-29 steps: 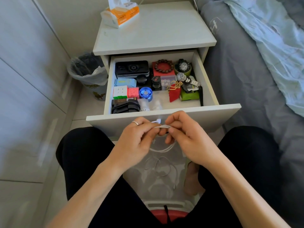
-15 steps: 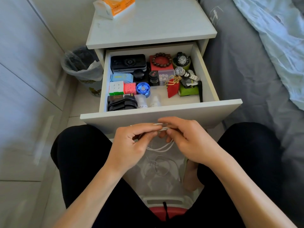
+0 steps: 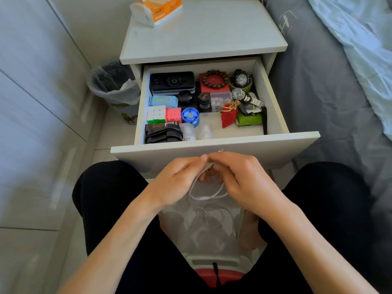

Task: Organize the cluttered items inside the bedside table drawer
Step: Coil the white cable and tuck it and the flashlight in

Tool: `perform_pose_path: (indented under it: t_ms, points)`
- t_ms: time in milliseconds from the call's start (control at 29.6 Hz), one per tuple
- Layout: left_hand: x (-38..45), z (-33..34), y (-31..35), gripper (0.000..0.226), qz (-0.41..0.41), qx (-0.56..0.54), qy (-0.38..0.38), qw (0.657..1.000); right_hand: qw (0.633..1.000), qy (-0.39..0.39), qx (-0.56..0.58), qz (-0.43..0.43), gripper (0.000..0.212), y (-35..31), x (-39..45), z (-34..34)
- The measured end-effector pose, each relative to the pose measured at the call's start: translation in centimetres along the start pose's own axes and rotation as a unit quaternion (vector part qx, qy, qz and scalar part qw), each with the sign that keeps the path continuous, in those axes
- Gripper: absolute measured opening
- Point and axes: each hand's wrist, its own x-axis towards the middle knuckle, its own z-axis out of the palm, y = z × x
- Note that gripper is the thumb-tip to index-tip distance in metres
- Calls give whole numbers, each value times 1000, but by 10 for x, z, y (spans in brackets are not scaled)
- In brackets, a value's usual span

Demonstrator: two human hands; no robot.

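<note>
Two hands, left (image 3: pixel 180 179) and right (image 3: pixel 241 177), pinch one cable (image 3: pixel 209 193) (two watches (image 3: pixel 241 78) in drawer (image 3: pixel 212 145)); loops hang lower than before.

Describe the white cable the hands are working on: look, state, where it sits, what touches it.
The white cable is thin, flexible and plastic-looking, gathered into a few loose loops. Both hands pinch it at the top: the left hand and right hand meet fingertip to fingertip just below the open drawer's front panel. The loops hang free between the person's knees, blurred, touching nothing else visible. A small end seems to poke up above the right hand's fingers. It is outside the drawer, not in it.
</note>
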Motion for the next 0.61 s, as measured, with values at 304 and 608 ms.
perform_pose_path:
  t_ms: [304, 608]
  points:
    - [-2, 20, -7, 39, -61, -324, 29, 944, 954, -9, 231, 191, 22, 6, 5, 1]
    - [-5, 12, -6, 37, -63, -374, 40, 924, 820, -23, 492, 291, 33, 12, 3, 7]
